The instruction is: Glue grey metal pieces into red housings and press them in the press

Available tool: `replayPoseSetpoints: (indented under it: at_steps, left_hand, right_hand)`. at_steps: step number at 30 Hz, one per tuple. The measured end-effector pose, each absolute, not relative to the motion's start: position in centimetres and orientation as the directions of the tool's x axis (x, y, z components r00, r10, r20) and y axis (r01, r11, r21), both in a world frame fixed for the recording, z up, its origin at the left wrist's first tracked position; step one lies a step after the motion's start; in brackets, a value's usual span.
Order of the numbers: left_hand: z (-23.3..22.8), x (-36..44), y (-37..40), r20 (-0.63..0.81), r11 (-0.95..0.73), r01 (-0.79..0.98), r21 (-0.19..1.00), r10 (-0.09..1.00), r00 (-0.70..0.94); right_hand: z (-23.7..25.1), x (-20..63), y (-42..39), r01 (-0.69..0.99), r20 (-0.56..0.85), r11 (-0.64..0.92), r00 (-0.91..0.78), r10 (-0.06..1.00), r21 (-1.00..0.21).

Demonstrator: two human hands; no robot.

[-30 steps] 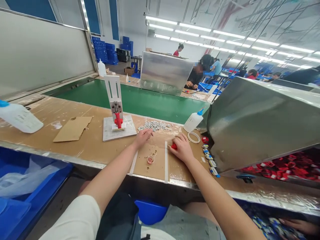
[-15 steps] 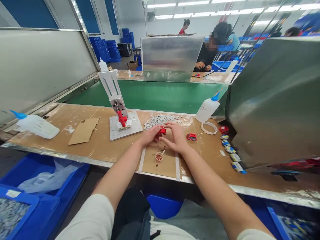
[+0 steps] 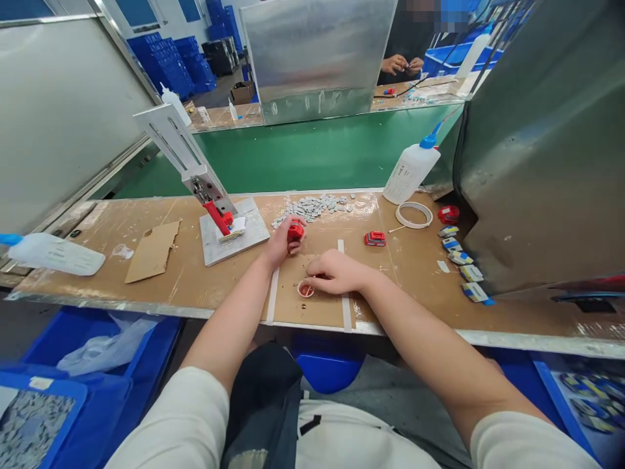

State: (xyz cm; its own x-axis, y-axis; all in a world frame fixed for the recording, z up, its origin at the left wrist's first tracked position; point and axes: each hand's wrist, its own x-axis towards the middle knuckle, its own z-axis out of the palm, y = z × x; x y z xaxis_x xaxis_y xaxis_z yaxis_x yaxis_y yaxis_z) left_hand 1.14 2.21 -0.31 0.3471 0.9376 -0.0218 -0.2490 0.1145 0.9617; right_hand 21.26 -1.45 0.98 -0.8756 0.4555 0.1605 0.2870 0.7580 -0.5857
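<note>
My left hand [image 3: 282,241] is closed around a small red plastic piece [image 3: 295,233], holding it just in front of the pile of grey chips [image 3: 312,208]. My right hand [image 3: 336,270] reaches over a small round cup [image 3: 305,289] with reddish contents. Its thumb and fingers are pinched together at the cup's right rim. Whatever they hold is hidden; the thin white stick seen in the cup earlier is not visible now. A similar red piece with dark trim [image 3: 375,239] lies to the right of my hands. A tiny dark bit [image 3: 303,306] lies in front of the cup.
On the left stands a metal fixture [image 3: 217,215] with a red handle, beside cardboard [image 3: 153,253] and a lying white bottle [image 3: 56,254]. To the right are a blue-tipped bottle [image 3: 410,172], a tape ring [image 3: 414,215] and several blue-yellow pieces [image 3: 459,258]. A green belt [image 3: 312,153] runs behind.
My right hand has left the red piece and come down to the cup. The left hand keeps the red piece. The camera has tilted downward.
</note>
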Motion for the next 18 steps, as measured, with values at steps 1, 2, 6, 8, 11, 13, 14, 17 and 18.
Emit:
replayPoseSetpoints:
  at_steps: [1, 2, 6, 8, 11, 13, 14, 17, 18]
  left_hand:
    - [-0.1, 1.2, 2.1, -0.041, 0.139, -0.256, 0.957, 0.935, 0.353]
    - [0.2, 1.2, 2.1, -0.06, 0.165, -0.266, 0.95, 0.93, 0.362]
    - [0.6, 1.4, 1.9, -0.088, 0.232, -0.323, 0.918, 0.911, 0.403]
    - [0.2, 1.4, 1.9, -0.045, 0.174, -0.319, 0.932, 0.926, 0.376]
    - [-0.6, 1.3, 2.1, 0.049, 0.014, -0.209, 0.978, 0.954, 0.295]
    - [-1.1, 1.0, 2.3, 0.1, -0.078, -0.094, 0.992, 0.963, 0.249]
    - [-1.2, 0.8, 2.3, 0.124, -0.119, -0.034, 0.992, 0.965, 0.23]
    - [-1.1, 0.5, 2.4, 0.205, -0.23, 0.115, 0.966, 0.958, 0.199]
    - [-1.1, 0.5, 2.4, 0.215, -0.244, 0.133, 0.96, 0.955, 0.203]
  right_hand:
    - [1.0, 21.2, -1.5, 0.274, 0.166, 0.748, -0.875, 0.455, -0.605]
    - [1.0, 21.2, -1.6, 0.258, 0.174, 0.735, -0.874, 0.454, -0.627]
    - [0.9, 21.2, -1.5, 0.184, 0.214, 0.692, -0.868, 0.447, -0.698]
    - [0.7, 21.3, -1.4, 0.148, 0.237, 0.673, -0.864, 0.444, -0.725]
    - [0.3, 21.3, -1.3, 0.112, 0.244, 0.63, -0.859, 0.45, -0.768]
    - [0.1, 21.3, -1.2, 0.1, 0.244, 0.605, -0.854, 0.459, -0.79]
    - [0.0, 21.3, -1.2, 0.096, 0.244, 0.594, -0.851, 0.465, -0.799]
    - [-0.2, 21.3, -1.1, 0.073, 0.249, 0.564, -0.845, 0.473, -0.823]
    - [-0.2, 21.3, -1.1, 0.063, 0.251, 0.553, -0.845, 0.473, -0.831]
